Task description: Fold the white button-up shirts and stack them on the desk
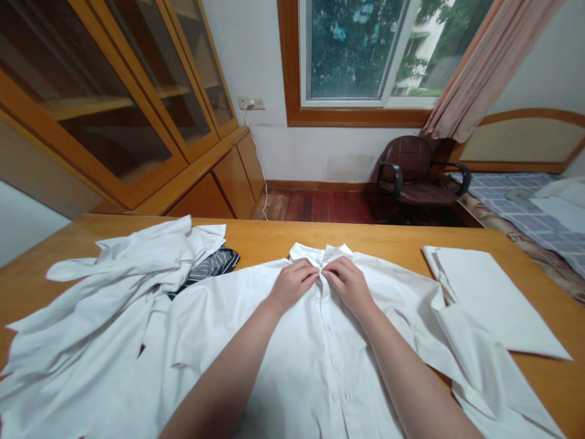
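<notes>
Shirt (pixel 311 353) lies on the desk (pixel 260 239), hem cut off; left hand (pixel 295 284) and right hand (pixel 348 284) pinch its front below the collar (pixel 301 251), grip hiding any button. Narrow desk strip runs beyond.

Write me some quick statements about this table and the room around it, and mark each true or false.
1. The left hand and right hand pinch the front of the white shirt near its collar. True.
2. The folded white cloth lies on the floor. False: it lies on the table, right of the shirt.
3. A dark patterned cloth shows beside the heap of white clothes. True.
4. The chair is bright yellow. False: it is dark reddish brown.
5. A pink curtain hangs at the window's right side. True.
</notes>
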Demonstrator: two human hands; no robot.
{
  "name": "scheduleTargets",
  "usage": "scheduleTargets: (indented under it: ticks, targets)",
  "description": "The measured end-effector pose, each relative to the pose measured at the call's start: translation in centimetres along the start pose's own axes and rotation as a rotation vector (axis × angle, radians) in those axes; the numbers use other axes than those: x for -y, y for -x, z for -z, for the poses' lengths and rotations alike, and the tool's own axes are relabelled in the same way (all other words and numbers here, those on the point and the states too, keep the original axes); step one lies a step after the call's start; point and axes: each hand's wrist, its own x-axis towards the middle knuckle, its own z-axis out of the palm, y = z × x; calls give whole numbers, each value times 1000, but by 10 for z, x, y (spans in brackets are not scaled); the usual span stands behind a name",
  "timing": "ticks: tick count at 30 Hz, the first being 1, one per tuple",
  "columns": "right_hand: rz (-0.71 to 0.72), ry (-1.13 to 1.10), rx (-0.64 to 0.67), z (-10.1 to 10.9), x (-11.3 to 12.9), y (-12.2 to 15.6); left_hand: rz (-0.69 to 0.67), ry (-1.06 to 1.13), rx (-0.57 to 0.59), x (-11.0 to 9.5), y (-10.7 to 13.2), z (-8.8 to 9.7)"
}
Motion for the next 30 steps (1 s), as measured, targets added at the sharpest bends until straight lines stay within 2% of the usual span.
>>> scheduleTargets:
  ticks: [10,18,24,30]
  targets:
    - [88,87,46,2,-3,1,71,107,-20,1,-3,-1]
    - [91,174,41,1,1,1,171,162,7,6,-3,-4]
    - [118,222,52,0,-2,1,306,281,39,0,-5,-1]
    - [145,297,58,0,-2,2,500,357,56,-6,-8,-1]
